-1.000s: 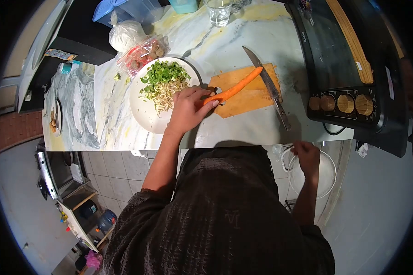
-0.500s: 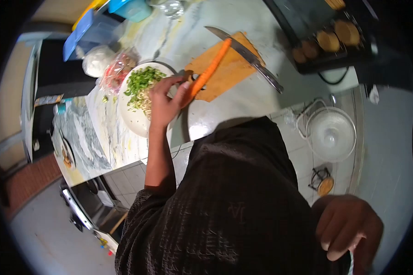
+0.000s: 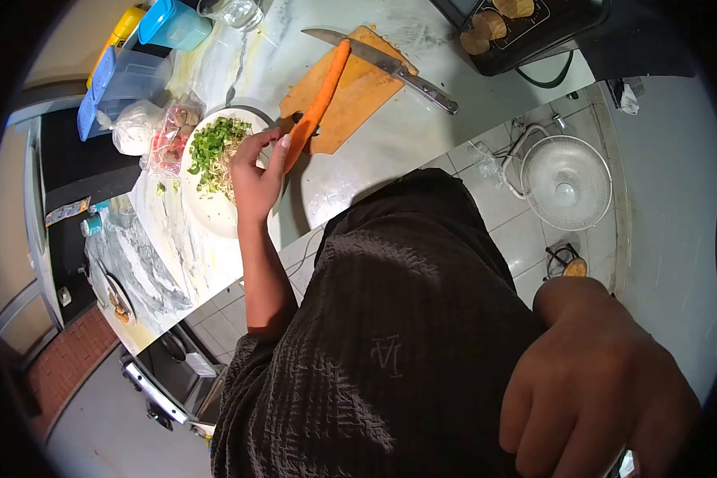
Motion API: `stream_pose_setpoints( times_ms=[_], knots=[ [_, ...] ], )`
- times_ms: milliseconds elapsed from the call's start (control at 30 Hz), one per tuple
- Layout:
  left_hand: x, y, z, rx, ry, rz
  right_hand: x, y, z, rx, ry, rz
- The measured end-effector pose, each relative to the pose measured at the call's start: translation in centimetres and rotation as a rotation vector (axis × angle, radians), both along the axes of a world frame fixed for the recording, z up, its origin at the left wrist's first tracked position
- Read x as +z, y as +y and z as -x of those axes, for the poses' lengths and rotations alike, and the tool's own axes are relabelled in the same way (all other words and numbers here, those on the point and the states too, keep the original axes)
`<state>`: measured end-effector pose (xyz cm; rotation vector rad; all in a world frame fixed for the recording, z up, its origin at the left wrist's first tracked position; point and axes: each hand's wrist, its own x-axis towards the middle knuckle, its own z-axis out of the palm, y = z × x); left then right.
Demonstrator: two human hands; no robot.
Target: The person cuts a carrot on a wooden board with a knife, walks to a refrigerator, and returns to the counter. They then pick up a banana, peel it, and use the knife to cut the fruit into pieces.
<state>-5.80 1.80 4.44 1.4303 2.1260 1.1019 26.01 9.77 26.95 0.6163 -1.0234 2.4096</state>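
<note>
My left hand (image 3: pixel 256 177) is closed at the thick end of a long orange carrot (image 3: pixel 320 105), thumb against its side. The carrot slants across a wooden cutting board (image 3: pixel 362 103), its near end past the board's edge. A large knife (image 3: pixel 398 70) lies over the board's far side, its handle on the counter. Beside my left hand, partly covered by it, is a white plate (image 3: pixel 207 215) with chopped green vegetables (image 3: pixel 211 155) and pale thin strips. My right hand (image 3: pixel 597 390) is close to the camera at lower right, fingers curled down; what they hold, if anything, is hidden.
Bagged food (image 3: pixel 175 135), a white bag (image 3: pixel 135 127) and blue-lidded containers (image 3: pixel 127 88) stand beyond the plate. A black appliance (image 3: pixel 534 40) sits at the counter's far right. A fan (image 3: pixel 566 183) and a small stool (image 3: pixel 570 263) are on the floor.
My right hand has come up and nearer the camera, looking larger. The view has shifted, so the counter things sit further left and higher. My left hand stays at the carrot.
</note>
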Motion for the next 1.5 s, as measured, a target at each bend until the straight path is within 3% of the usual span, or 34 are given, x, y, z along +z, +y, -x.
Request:
stream_pose_setpoints(
  times_ms=[167,233,467,567,833,967,1133,1300,1333,1367,1400,1467,1500],
  knots=[
    [0.0,-0.7,0.1,-0.015,0.013,-0.012,-0.2,-0.7,0.2,0.065,0.083,-0.017],
    [-0.2,-0.7,0.1,0.014,-0.048,-0.005,1.3,-1.9,-0.5,-0.17,-0.186,0.032],
    [-0.7,-1.1,0.3,-0.031,-0.041,-0.069,0.9,-2.7,0.0,-0.068,-0.124,0.132],
    [-0.5,-1.4,0.5,-0.042,-0.027,-0.041,0.0,-2.1,1.8,0.071,0.028,-0.025],
    [-0.4,-2.1,1.1,-0.066,-0.036,-0.025,1.6,-5.0,2.2,-0.149,-0.197,0.089],
    [-0.5,-2.4,1.6,-0.047,-0.017,-0.101,0.2,-4.5,3.4,0.027,-0.132,0.053],
    [-0.5,-2.7,2.1,-0.054,0.001,-0.084,-0.3,-5.2,6.1,-0.338,0.021,-0.071],
    [-0.8,-2.8,1.8,-0.018,0.003,-0.074,-8.0,0.1,4.3,-0.227,-0.093,-0.159],
    [-0.9,-2.5,1.7,-0.024,0.036,-0.072,-8.5,0.6,3.5,-0.446,-0.484,-0.186],
    [-0.7,-2.4,1.3,-0.016,0.012,-0.054,-9.6,2.2,3.6,-0.721,-0.714,-0.644],
    [-0.7,-2.2,1.1,0.007,0.015,-0.058,-10.6,3.3,4.2,-0.809,-0.992,-0.755],
    [-0.8,-1.9,0.7,0.006,0.078,-0.008,-15.8,6.0,5.3,-0.887,-1.264,-0.469],
    [-1.0,-1.9,0.5,0.022,0.073,0.053,-18.4,7.3,5.5,-0.869,-1.252,-0.476]
  ],
)
